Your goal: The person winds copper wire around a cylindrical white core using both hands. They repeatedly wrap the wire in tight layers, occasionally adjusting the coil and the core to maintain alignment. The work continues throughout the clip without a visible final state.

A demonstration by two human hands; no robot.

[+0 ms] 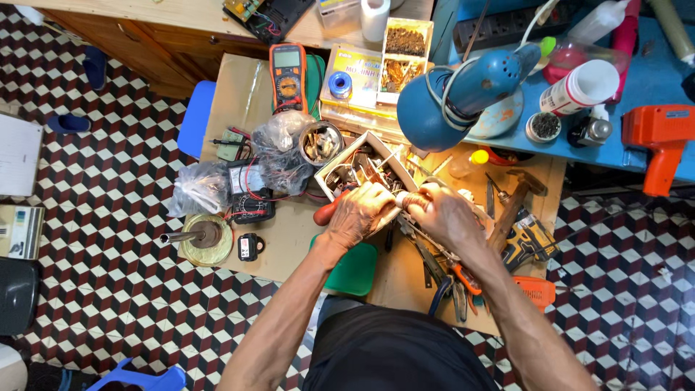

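Observation:
My left hand (356, 213) and my right hand (443, 213) meet over a low wooden work table (289, 239). Both grip one small light-coloured cylindrical part (402, 198) between them; its exact shape is hidden by my fingers. A red-handled tool (327, 211) sticks out to the left under my left hand. Just behind my hands is an open white box of mixed metal parts and tools (360, 161). Pliers with orange and blue handles (456, 284) lie below my right forearm.
An orange multimeter (288, 77), an analog meter (250, 199), plastic bags of parts (281, 150), a tin of parts (321, 142) and a hammer (515, 199) crowd the table. A blue desk lamp (463, 90) and an orange gun-shaped tool (662, 141) sit on the blue bench at right.

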